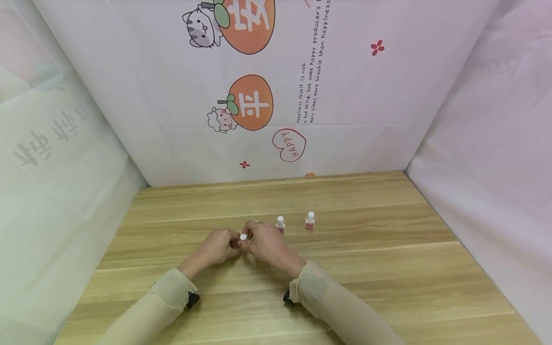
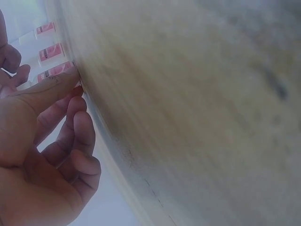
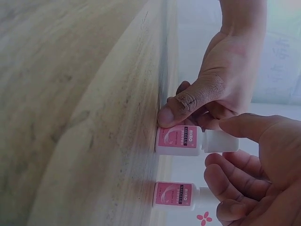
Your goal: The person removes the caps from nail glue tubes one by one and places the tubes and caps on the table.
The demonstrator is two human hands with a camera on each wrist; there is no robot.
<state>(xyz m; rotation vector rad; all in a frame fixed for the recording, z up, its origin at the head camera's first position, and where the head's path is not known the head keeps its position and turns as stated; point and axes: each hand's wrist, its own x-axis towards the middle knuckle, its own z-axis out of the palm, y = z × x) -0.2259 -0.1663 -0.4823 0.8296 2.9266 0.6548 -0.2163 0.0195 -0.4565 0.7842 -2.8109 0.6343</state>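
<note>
A small white glue bottle [image 3: 178, 140] with a pink label stands on the wooden table between my hands. Low on its body, near the base, my left hand [image 1: 219, 246] grips it, the thumb [image 3: 171, 115] pressed to the label's edge. My right hand [image 1: 268, 243] pinches the white cap [image 3: 218, 141] at the top, thumb on one side and fingers on the other. From the head view only the cap's top shows between the fingers. A second glue bottle [image 1: 280, 225] stands just beyond the right hand, partly covered by it.
Farther right, another glue bottle [image 1: 310, 221] stands upright on the table [image 1: 366, 268]. White printed cloth [image 1: 345, 96] hangs along the back and both sides. The sleeved forearms reach in from the front edge.
</note>
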